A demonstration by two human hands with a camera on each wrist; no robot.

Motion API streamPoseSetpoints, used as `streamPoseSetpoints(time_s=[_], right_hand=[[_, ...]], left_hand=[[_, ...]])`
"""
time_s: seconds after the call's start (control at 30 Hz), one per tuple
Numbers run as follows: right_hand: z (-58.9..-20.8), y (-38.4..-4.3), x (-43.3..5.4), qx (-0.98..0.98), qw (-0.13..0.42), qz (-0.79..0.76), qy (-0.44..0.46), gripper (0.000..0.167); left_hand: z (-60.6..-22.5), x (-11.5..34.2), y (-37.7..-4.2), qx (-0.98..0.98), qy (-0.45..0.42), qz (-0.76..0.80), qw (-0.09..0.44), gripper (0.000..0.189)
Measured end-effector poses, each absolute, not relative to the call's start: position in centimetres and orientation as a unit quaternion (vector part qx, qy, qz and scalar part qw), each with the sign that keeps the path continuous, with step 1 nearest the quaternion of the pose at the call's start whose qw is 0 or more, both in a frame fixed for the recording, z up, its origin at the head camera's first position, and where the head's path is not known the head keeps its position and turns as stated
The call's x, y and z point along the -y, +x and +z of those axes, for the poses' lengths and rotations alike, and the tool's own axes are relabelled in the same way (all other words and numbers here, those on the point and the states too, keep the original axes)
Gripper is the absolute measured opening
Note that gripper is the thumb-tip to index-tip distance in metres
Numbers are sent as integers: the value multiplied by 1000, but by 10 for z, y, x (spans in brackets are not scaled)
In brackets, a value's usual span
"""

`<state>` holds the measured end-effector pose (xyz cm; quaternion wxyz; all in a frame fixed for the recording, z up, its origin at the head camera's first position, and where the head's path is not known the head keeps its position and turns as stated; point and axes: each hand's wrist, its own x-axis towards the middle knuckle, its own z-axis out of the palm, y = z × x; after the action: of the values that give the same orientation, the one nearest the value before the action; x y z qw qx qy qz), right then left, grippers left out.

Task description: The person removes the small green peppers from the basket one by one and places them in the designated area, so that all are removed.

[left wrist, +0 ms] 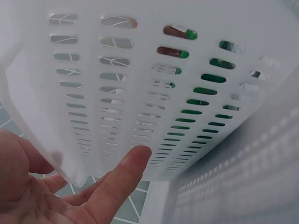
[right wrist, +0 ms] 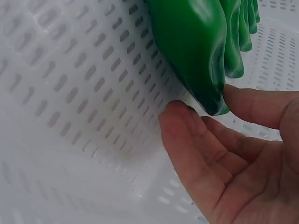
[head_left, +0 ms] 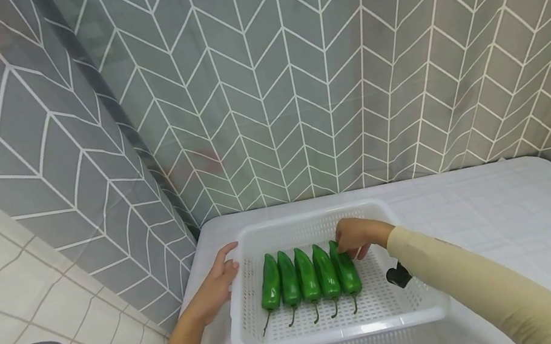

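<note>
Several green chili peppers (head_left: 307, 277) lie side by side in a white perforated plastic basket (head_left: 338, 336), stems toward the front. At the upper tip of the rightmost pepper (head_left: 347, 273) is my right hand (head_left: 360, 236). In the right wrist view, the thumb (right wrist: 254, 106) touches the tip of that pepper (right wrist: 191, 42), while the other fingers (right wrist: 187, 135) stand loosely extended on the far side, with a gap to it. My left hand (head_left: 218, 283) rests at the basket's left rim, fingers spread. In the left wrist view, one finger (left wrist: 126, 172) extends along the slotted outer wall (left wrist: 107, 88).
The basket stands on a table with a white cloth (head_left: 483, 221), which stretches off to the right. A grey curtain with white chevron lines (head_left: 291, 71) hangs behind the table, and patterned fabric (head_left: 22, 272) borders the left side.
</note>
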<state>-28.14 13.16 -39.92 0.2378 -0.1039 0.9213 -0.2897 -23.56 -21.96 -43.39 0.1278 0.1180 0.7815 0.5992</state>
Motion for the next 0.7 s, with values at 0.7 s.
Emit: streamPoseSetpoints(time_s=[0.7], right_hand=[[-406, -283, -134, -897, 257, -349, -88, 28]], left_hand=[[-432, 218, -235, -781, 122, 600, 124, 50]])
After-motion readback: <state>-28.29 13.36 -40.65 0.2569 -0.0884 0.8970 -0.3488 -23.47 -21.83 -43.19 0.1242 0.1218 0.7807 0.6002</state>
